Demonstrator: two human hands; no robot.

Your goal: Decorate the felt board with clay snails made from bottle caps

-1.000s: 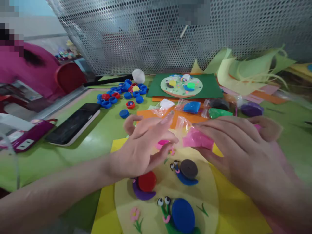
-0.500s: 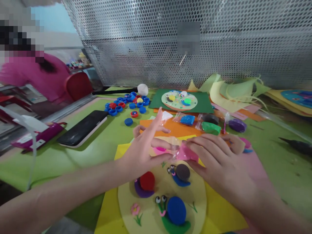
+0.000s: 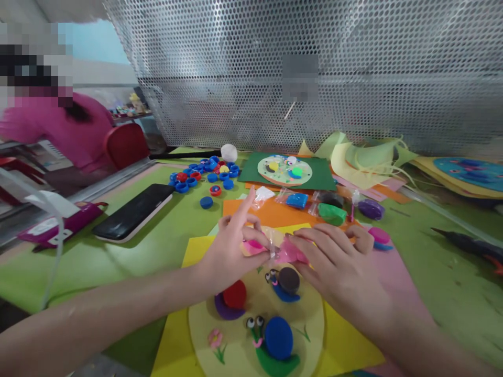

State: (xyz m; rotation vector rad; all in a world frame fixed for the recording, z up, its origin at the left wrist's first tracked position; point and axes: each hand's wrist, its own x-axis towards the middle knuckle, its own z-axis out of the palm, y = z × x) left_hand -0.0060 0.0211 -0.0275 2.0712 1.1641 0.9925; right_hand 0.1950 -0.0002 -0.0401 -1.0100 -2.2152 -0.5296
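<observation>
Between my hands is a small clear plastic bag of pink modelling clay (image 3: 291, 251). My left hand (image 3: 238, 248) pinches the bag's clear end between thumb and fingers, with the index finger pointing up. The fingers of my right hand (image 3: 338, 267) are closed round the pink clay end. Below them lies a pale yellow round card (image 3: 236, 361) on a yellow sheet (image 3: 346, 340). On the card are a blue-shelled snail (image 3: 278, 337), a red-shelled snail (image 3: 234, 295), a brown-shelled snail (image 3: 288, 281) and a pink flower (image 3: 215, 337). A bright pink piece (image 3: 253, 244) shows partly behind my left fingers.
Bagged clays in blue (image 3: 296, 200), green (image 3: 332, 213) and purple (image 3: 371, 209) lie beyond my hands. Bottle caps (image 3: 206, 202), a phone (image 3: 135, 212) and a purple case (image 3: 58, 225) are on the left. Pliers (image 3: 467, 243) lie right. A person in pink (image 3: 78, 131) sits far left.
The view has shifted slightly, so most things sit a little lower and further left in the picture. Both hands keep their hold on the bag of pink clay.
</observation>
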